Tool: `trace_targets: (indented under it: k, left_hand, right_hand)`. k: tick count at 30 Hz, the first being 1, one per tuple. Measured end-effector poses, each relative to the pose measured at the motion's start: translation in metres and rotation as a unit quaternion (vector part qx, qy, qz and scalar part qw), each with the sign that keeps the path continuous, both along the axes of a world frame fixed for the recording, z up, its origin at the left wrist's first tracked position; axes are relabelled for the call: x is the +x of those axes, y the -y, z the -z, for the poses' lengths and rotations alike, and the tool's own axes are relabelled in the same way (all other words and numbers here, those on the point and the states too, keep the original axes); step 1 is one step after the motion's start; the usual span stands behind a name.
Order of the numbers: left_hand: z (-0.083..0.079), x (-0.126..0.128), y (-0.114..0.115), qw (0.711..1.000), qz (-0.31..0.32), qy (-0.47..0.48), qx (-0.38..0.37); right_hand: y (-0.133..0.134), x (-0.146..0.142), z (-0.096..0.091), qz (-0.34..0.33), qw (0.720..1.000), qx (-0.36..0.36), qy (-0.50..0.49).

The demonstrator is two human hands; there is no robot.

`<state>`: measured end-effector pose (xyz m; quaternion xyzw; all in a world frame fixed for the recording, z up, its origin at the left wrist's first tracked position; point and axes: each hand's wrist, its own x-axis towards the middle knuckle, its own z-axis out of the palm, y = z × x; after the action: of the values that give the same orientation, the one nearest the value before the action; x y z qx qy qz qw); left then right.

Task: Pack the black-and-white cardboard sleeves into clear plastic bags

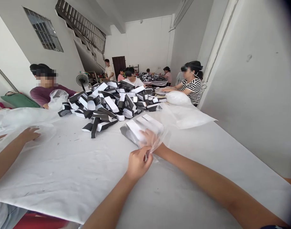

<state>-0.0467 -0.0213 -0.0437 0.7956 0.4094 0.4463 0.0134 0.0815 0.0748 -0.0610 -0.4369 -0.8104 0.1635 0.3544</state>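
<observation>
"What lay furthest left?"

"A co-worker's hand (pixel 28 135) rested on a crumpled plastic sheet (pixel 21 119) spread over the white-covered bench (pixel 64 168), at nine o'clock from the person's left hand (pixel 138 163)."

"And next along?"

"A heap of folded black-and-white card sleeves (pixel 107 105) stood at eleven o'clock, well apart from the hands."

"How were the hands?"

"Together on a clear plastic bag (pixel 157 135). The left hand was pinching the bag's lower edge, while the right hand (pixel 148 138) showed hazily through the film. I couldn't tell if it was inside or behind."

"Where was the bag?"

"On the bench, at twelve o'clock from the left hand, with a black-and-white card pack (pixel 138 128) inside it."

"Anything further right?"

"At one o'clock, a puffed plastic bag (pixel 177 98) sat beside a flat clear sheet (pixel 185 116). Beyond them, a co-worker in a striped top (pixel 193 90) stretched both arms along the bench."
</observation>
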Motion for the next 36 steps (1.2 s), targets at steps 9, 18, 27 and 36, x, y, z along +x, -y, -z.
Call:
trace_targets:
  k: [9,18,27,36]
  left_hand:
    - [0.005,0.002,-0.002,0.999,0.021,-0.034,-0.004]
    - [-0.001,0.001,-0.001,0.998,0.004,-0.046,-0.038]
    - [0.002,0.001,-0.004,0.998,0.029,-0.057,-0.014]
    - [-0.007,0.001,-0.006,1.000,0.006,0.001,-0.002]
  right_hand:
    - [0.004,-0.008,-0.016,0.030,0.997,0.053,0.045]
    - [-0.020,0.005,-0.031,0.049,0.995,-0.037,-0.073]
    - [-0.025,0.018,-0.001,0.083,0.994,0.066,-0.010]
    - [-0.021,0.030,-0.013,-0.062,0.990,0.119,0.034]
